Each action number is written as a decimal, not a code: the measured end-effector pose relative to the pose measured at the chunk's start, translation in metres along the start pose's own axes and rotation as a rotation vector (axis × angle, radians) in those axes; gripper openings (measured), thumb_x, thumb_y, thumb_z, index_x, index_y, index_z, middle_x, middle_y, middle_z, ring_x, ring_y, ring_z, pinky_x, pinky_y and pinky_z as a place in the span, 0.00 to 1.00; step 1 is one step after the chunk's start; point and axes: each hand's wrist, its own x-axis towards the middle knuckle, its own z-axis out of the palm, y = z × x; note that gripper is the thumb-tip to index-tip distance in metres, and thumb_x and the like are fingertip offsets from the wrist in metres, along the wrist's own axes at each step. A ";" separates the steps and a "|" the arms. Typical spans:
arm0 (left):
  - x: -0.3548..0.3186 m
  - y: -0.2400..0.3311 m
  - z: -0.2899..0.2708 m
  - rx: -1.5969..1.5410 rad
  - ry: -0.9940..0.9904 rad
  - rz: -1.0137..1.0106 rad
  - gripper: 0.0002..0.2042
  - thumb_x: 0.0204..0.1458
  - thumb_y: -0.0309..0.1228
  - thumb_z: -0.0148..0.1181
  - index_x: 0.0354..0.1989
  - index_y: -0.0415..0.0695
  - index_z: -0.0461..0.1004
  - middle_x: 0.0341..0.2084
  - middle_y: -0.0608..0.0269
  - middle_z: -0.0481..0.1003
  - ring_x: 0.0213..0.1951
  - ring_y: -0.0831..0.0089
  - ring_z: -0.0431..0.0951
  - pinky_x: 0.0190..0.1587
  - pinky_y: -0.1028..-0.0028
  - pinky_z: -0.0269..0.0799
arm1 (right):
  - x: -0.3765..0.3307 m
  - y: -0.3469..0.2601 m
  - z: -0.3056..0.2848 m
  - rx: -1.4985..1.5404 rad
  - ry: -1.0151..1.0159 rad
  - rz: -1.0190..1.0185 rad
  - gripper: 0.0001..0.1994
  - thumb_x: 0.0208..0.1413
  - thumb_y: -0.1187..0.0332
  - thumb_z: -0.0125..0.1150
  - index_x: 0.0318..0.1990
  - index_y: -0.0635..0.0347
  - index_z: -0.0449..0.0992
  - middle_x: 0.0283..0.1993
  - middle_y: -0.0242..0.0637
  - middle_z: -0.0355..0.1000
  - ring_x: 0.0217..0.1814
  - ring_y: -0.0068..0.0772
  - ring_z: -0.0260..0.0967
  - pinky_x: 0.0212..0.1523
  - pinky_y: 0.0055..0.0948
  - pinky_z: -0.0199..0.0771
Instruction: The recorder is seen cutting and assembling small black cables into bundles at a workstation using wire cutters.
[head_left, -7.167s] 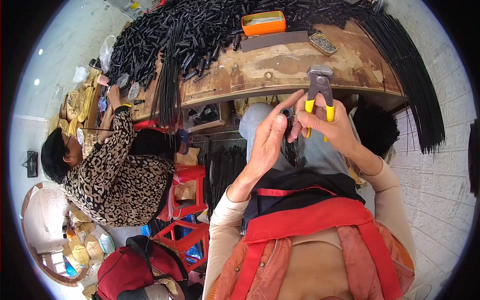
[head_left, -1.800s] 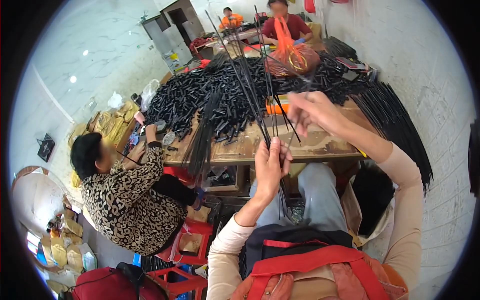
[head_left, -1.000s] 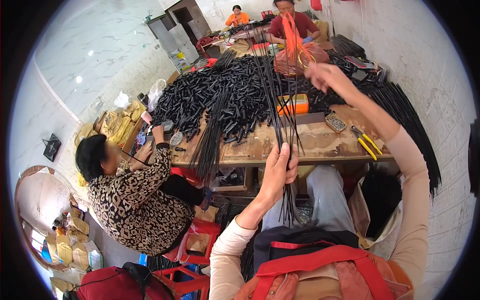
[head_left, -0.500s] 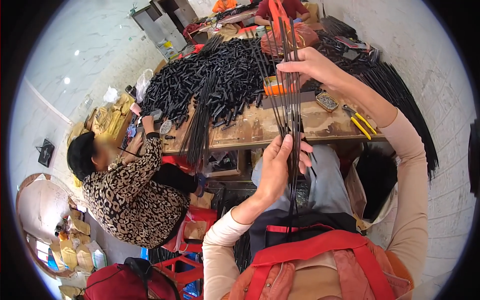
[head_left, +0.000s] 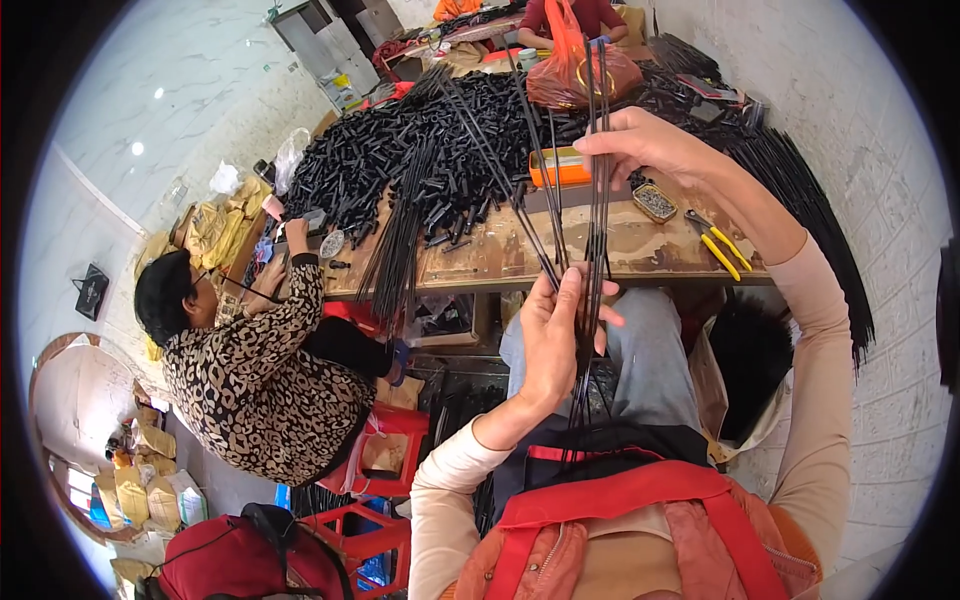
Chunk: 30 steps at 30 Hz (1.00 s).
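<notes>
Thin black rods stand in a loose bundle in front of me. Around their lower part my left hand is closed, thumb laid across the front. Higher up, my right hand pinches the right-hand group of rods between thumb and fingers. Several other rods fan out to the left from the left hand's grip, apart from the right hand. The rods' lower ends reach down to my dark apron. Behind the bundle, an orange box sits on the wooden table.
A big heap of short black tubes covers the table's left. More rods overhang its front edge. Yellow-handled pliers and a small dish of metal bits lie at right. A co-worker sits at left.
The bundle has spread: several rods now lean further left, away from the group in my right hand. My right hand has shifted slightly right and down.
</notes>
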 end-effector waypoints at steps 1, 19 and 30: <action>0.002 -0.002 -0.002 0.007 -0.055 -0.009 0.13 0.67 0.35 0.42 0.48 0.38 0.67 0.34 0.54 0.78 0.24 0.72 0.78 0.17 0.79 0.67 | 0.001 0.001 -0.003 0.010 0.004 -0.010 0.16 0.58 0.55 0.60 0.35 0.61 0.76 0.34 0.35 0.77 0.35 0.27 0.76 0.37 0.24 0.76; 0.054 0.032 -0.008 -0.147 -0.488 -0.273 0.22 0.67 0.38 0.39 0.58 0.29 0.60 0.54 0.38 0.69 0.56 0.51 0.72 0.59 0.53 0.70 | 0.012 0.003 0.015 0.701 -0.049 -0.066 0.20 0.67 0.60 0.48 0.56 0.69 0.62 0.52 0.55 0.71 0.57 0.50 0.70 0.60 0.41 0.72; 0.082 0.032 -0.012 0.076 -0.454 -0.253 0.23 0.68 0.38 0.37 0.58 0.27 0.61 0.53 0.40 0.70 0.55 0.53 0.73 0.59 0.58 0.69 | 0.006 0.024 0.022 0.418 -0.107 -0.011 0.18 0.60 0.68 0.58 0.54 0.72 0.70 0.52 0.46 0.73 0.56 0.37 0.72 0.59 0.33 0.71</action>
